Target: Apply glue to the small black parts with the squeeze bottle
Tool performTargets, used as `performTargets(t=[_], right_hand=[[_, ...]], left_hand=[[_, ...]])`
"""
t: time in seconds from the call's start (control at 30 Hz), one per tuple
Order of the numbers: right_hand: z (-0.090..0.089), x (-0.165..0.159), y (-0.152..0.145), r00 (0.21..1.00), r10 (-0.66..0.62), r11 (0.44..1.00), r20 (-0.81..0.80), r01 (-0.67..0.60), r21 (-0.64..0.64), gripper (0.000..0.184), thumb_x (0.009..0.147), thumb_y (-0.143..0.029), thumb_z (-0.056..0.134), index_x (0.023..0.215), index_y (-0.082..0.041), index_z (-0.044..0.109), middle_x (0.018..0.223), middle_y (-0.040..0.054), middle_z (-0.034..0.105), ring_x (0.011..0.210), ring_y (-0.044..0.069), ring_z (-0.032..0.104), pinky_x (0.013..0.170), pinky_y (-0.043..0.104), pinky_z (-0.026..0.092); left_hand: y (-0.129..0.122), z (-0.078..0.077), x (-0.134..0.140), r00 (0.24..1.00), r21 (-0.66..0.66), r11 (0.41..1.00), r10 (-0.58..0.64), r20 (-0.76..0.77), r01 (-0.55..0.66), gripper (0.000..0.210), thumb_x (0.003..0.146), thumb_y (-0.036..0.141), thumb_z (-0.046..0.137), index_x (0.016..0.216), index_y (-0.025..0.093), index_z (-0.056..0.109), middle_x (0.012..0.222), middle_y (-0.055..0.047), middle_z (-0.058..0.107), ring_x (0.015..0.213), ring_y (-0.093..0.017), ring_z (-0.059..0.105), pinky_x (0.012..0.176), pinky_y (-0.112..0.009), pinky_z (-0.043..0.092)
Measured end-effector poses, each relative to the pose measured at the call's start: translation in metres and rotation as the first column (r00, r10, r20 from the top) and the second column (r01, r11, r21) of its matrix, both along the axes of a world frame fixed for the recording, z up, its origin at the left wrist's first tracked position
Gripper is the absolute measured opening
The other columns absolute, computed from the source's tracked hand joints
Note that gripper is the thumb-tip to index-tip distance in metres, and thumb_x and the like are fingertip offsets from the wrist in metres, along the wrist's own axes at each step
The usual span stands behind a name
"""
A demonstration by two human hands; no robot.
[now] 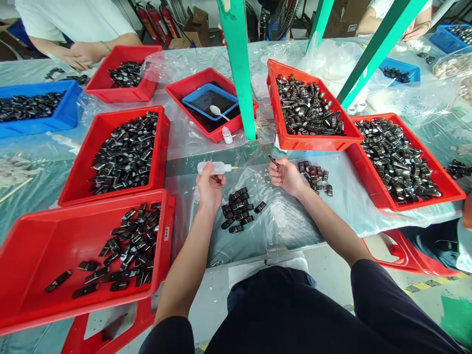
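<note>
Left hand (210,187) holds a squeeze bottle (216,168); right hand (285,176) pinches a small black part (273,160).

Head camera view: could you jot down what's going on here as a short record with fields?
setting: plastic-covered table with red and blue bins of small dark parts
left hand: holds a small squeeze bottle, nozzle pointing right
right hand: fingers pinch one dark part
between the hands: loose pile of dark parts
right of right hand: smaller cluster of parts
nearest bin: red tray, partly filled
others: people at the far side of the table
</note>
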State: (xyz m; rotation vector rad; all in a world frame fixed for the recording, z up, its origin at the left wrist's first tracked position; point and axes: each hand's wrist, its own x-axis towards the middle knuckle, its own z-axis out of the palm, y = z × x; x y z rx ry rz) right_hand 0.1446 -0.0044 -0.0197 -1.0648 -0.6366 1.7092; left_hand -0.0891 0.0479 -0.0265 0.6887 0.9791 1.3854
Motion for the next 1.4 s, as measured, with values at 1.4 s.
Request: performTargets(t=[1.4], right_hand=[[-0.021, 0.000, -0.001, 0.238, -0.195, 0.939, 0.951, -0.234, 0.251, 0.039, 0.101, -0.044, 0.052, 0.068, -0.025, 0.041, 0.064, 0.0001, 0.050, 0.063, 0.018, 0.044, 0.067, 0.034, 0.032]], left_hand=[[-0.011, -0.001, 0.006, 0.990, 0.009, 0.994, -0.105, 0.091, 0.105, 0.041, 0.074, 0.050, 0.090, 0.071, 0.019, 0.064, 0.057, 0.003, 0.054, 0.048, -0.008, 0.046, 0.043, -0.021, 0.036]])
